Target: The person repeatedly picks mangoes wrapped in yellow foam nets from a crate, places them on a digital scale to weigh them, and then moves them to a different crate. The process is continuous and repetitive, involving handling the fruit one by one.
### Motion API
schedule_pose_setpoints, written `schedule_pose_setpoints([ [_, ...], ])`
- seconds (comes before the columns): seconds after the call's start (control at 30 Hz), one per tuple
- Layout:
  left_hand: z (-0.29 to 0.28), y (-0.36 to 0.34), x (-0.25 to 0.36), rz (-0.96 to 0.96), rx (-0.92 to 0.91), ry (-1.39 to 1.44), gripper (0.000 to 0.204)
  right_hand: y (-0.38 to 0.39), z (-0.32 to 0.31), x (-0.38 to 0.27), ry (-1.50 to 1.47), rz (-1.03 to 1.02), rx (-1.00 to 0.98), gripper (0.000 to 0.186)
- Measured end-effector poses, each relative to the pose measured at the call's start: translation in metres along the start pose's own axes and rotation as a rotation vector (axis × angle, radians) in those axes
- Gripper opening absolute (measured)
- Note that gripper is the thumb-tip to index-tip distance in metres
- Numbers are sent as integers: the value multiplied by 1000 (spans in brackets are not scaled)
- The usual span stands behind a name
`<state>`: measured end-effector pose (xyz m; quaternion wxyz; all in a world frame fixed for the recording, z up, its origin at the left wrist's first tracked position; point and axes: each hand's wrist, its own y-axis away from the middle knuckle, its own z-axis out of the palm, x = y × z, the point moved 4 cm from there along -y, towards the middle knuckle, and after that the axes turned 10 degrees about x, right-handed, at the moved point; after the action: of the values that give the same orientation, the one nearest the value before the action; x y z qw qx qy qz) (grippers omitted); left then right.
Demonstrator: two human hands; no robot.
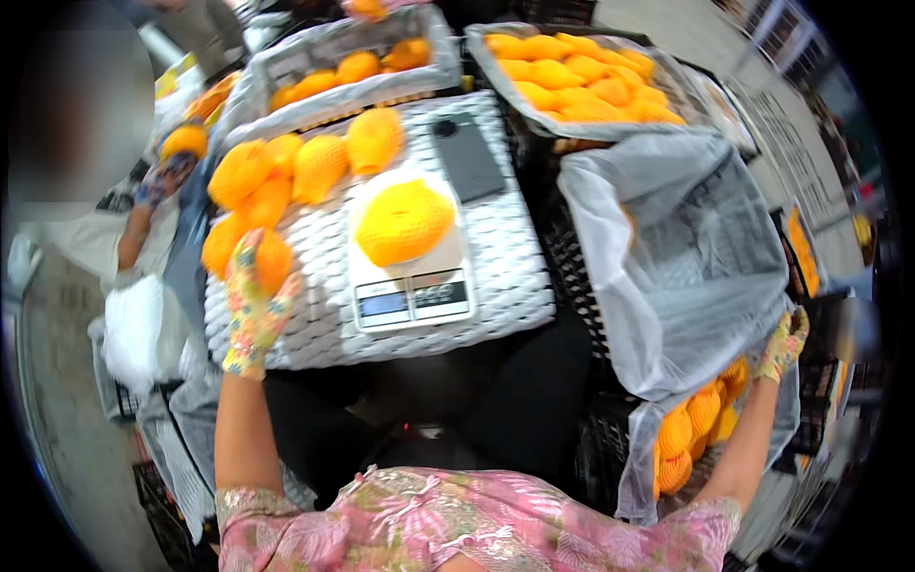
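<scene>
My left hand (253, 319), in a floral glove, has its fingers and thumb around a round fruit (274, 259) in an orange foam net, at the left side of a white woven-pattern top. More netted fruits (265, 181) lie grouped just beyond it. On a white digital kitchen scale (410, 310) in the middle rests a large yellow netted fruit (404, 222). Far to the right, my right hand (783, 345), gloved alike, is beside the near right corner of a lined crate (681, 257). Its fingers look apart, and nothing shows in them.
A dark phone (467, 157) lies beyond the scale. Lined crates of yellow fruit (581, 81) and orange fruit (357, 67) stand at the back. Another crate of netted fruits (688, 429) is under my right forearm. A co-worker's gloved hand (157, 186) holds a fruit at left.
</scene>
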<state>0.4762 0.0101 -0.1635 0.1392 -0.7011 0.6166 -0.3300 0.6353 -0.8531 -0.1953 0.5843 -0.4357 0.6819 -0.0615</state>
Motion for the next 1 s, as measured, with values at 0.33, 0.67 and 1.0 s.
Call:
schedule_pose_setpoints([
  [0.33, 11, -5, -50, -232, -159, -332, 77, 263, 204, -449, -249, -1079, -1347, 90],
  [0.67, 11, -8, -51, -416, -424, -408, 103, 370, 281, -499, -152, -1267, -1715, 95],
  [1.0, 2, -42, 15, -83, -158, 150, 87, 284, 251, -423, -575, -371, -1528, 82],
])
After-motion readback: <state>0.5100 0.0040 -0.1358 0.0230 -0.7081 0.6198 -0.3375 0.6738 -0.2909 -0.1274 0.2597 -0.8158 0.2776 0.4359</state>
